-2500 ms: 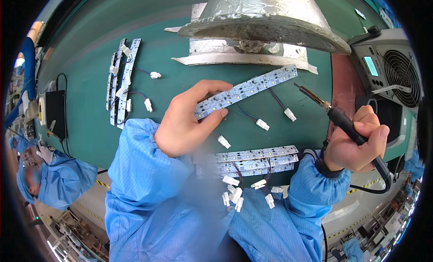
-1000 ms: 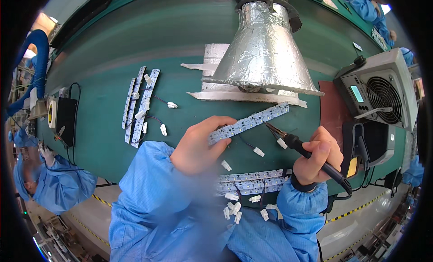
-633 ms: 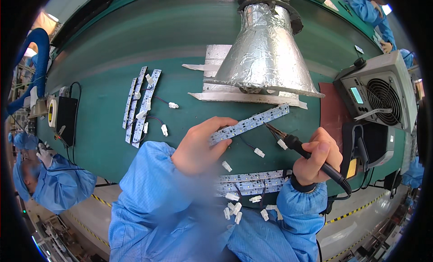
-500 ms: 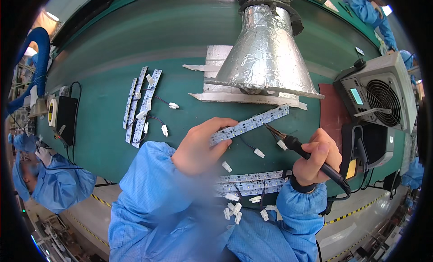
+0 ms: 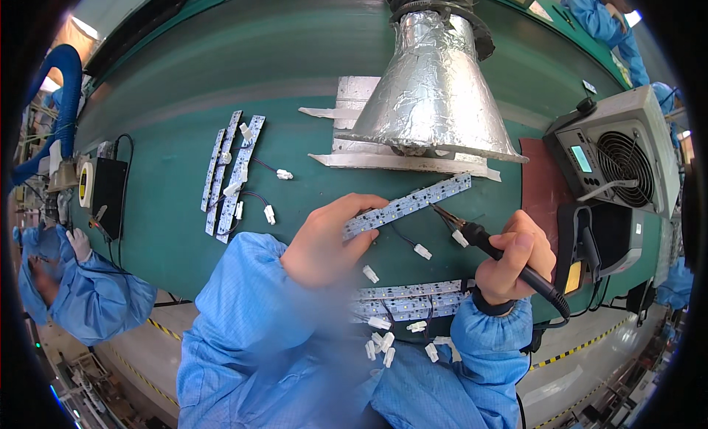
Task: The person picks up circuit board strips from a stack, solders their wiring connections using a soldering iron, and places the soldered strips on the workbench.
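Between thumb and fingers, my left hand (image 5: 328, 241) grips one end of an LED strip board (image 5: 413, 202), tilted up toward the right. Thin dark wires hang from it, ending in white plug connectors (image 5: 422, 251). My right hand (image 5: 516, 259) is closed around the black handle of a soldering iron (image 5: 483, 241). The iron's tip is at the board's lower edge, right of its middle; whether it touches cannot be made out. More LED strip boards (image 5: 405, 308) with white connectors lie close to my body, partly behind my sleeves.
A foil-covered fume hood (image 5: 442, 90) stands over pale metal bars (image 5: 398, 160) ahead. Several LED strips (image 5: 237, 174) lie at left, near a black box (image 5: 103, 193). On the right are a soldering station (image 5: 616, 156) and a black iron holder (image 5: 601, 241). A co-worker (image 5: 96, 289) sits at far left.
The soldering iron's tip has shifted very slightly left along the board, my right hand with it. My left hand holds nearly still. The co-worker's gloved hand at left has moved slightly.
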Demonstrator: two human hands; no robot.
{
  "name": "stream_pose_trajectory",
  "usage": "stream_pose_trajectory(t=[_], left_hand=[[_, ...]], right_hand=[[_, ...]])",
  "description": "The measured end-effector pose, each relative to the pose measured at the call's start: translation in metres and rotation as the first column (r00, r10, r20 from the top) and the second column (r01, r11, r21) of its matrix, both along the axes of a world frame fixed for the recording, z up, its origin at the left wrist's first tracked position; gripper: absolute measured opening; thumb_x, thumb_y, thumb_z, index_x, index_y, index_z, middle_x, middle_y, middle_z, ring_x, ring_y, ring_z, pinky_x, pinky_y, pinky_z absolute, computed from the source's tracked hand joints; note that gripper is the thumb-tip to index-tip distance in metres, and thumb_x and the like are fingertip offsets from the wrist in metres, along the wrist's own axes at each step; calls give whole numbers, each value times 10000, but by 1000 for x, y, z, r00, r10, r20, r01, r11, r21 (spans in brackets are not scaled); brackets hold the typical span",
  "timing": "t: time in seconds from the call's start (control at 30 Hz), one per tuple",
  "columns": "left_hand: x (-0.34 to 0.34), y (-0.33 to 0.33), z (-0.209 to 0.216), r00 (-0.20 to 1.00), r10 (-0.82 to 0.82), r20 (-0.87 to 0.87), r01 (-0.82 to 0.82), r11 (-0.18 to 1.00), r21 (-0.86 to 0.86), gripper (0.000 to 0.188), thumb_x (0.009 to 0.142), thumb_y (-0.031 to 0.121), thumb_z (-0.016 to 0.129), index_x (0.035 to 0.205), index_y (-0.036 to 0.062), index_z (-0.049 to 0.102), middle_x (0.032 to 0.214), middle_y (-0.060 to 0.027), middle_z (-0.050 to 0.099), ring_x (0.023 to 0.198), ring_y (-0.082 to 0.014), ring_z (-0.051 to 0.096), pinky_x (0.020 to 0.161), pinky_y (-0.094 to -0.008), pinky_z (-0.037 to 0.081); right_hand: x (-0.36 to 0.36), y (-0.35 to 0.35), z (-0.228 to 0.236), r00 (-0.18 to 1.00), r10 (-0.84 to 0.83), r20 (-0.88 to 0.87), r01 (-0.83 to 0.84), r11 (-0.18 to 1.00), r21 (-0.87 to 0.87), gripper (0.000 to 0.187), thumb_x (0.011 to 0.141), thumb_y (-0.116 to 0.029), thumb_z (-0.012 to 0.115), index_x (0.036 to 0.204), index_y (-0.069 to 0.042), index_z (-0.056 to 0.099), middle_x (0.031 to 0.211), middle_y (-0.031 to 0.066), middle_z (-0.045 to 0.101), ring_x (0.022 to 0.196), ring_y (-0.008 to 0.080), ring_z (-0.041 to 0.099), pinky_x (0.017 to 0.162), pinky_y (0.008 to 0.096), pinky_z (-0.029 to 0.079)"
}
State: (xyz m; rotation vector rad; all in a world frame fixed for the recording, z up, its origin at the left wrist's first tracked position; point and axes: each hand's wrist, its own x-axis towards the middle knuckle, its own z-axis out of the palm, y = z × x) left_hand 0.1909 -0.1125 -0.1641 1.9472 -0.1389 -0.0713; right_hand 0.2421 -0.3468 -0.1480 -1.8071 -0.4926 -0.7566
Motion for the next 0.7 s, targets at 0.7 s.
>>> stream_pose_trajectory(t=[0.7], left_hand=[[-1,-1,3,999,26,-43,-24,999,33,353,843,-30,658,1192,-22,611,1071,-158,675,992,-231,660,881,-318,500]], right_hand=[[22,-32,-10,969,-241,-52,246,964,105,416,967,-138,511,591,35,476,535,64,448,498,118,395,489,269,285]])
